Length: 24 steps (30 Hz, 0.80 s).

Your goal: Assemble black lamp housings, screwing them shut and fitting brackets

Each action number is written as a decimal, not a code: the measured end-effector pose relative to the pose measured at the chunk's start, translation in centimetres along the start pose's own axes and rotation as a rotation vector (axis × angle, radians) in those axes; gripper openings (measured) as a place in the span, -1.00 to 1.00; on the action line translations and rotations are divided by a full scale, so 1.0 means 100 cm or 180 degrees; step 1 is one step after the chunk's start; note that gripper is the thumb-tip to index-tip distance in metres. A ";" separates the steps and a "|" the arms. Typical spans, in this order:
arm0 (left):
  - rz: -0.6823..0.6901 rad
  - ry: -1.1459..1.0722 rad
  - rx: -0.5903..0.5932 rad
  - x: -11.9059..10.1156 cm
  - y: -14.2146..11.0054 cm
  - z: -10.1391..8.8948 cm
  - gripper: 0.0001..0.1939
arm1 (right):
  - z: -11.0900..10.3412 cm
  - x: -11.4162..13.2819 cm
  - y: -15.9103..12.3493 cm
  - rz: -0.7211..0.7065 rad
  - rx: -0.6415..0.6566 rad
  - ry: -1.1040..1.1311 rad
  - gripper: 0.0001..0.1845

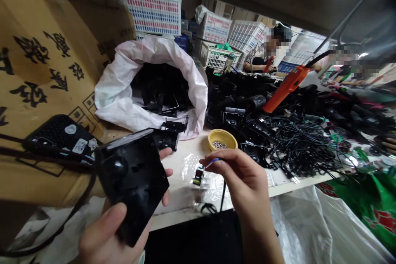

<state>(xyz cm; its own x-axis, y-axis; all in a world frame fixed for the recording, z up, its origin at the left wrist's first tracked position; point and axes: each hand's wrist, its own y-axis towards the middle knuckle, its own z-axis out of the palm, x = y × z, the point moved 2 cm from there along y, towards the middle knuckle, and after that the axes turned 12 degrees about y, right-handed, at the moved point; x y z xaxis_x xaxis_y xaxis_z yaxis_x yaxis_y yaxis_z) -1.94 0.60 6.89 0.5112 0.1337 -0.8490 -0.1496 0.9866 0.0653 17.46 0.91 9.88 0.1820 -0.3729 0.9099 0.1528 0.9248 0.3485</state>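
Black plastic housing [133, 181], lower left of centre, lies tilted in the left hand [103, 231], whose grip is clamped on it, thumb across the near face and fingertips showing beyond the far edge. At centre, the right hand [249, 185] has its grip pinched together on a thin blue wire [213, 161]; at the fingertips appears a small component [198, 176], its details too small to read, above the bench [179, 156]. Just beyond the right hand stands a yellow bowl [223, 135] containing small metal pieces [219, 145]. Upper centre: white sack [198, 86], open, with black parts [161, 88] inside. Right of centre: orange tool [286, 88], slanted above tangled black cables [287, 136]. Left of frame: cardboard [40, 12] bearing dark characters, with a phone [62, 136] carrying pale stickers before it. Upper right: another person [253, 66], beyond the heaped parts.
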 end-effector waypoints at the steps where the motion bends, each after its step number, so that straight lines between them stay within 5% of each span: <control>1: 0.0004 0.0027 0.0080 -0.003 0.002 0.002 -0.49 | 0.002 0.005 0.003 0.0047 0.0052 0.0034 -0.93; 5: -0.0378 -0.0164 0.0462 -0.007 0.006 0.005 -0.49 | 0.004 0.031 0.014 -0.0178 0.0049 -0.0118 -0.98; 9: -0.1347 -0.0666 0.0595 0.007 0.008 0.006 -0.44 | 0.002 0.056 0.028 -0.0447 -0.0157 0.0010 -0.95; 12: -0.1705 -0.1461 0.1354 0.020 0.011 0.017 -0.36 | 0.002 0.062 0.031 -0.0371 -0.0136 0.0049 -0.97; 15: -0.1604 -0.2158 0.2103 0.028 0.013 0.027 -0.21 | -0.005 0.060 0.020 -0.0125 -0.0170 -0.0046 -0.93; 19: -0.0970 -0.2349 0.1636 0.031 0.014 0.022 -0.26 | -0.029 0.056 -0.004 0.0091 -0.0268 -0.0247 -0.79; 24: -0.0459 -0.1277 0.0755 0.028 0.009 0.003 -0.20 | -0.034 0.038 -0.029 0.0587 -0.0057 -0.0082 -0.51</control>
<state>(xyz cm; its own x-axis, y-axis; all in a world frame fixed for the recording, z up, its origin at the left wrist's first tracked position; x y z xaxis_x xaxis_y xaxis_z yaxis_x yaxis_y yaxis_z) -0.33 1.88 4.72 0.8054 -0.0264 -0.5921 0.1198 0.9856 0.1191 20.97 -3.44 11.54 0.1835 -0.1950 0.9635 0.1363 0.9757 0.1715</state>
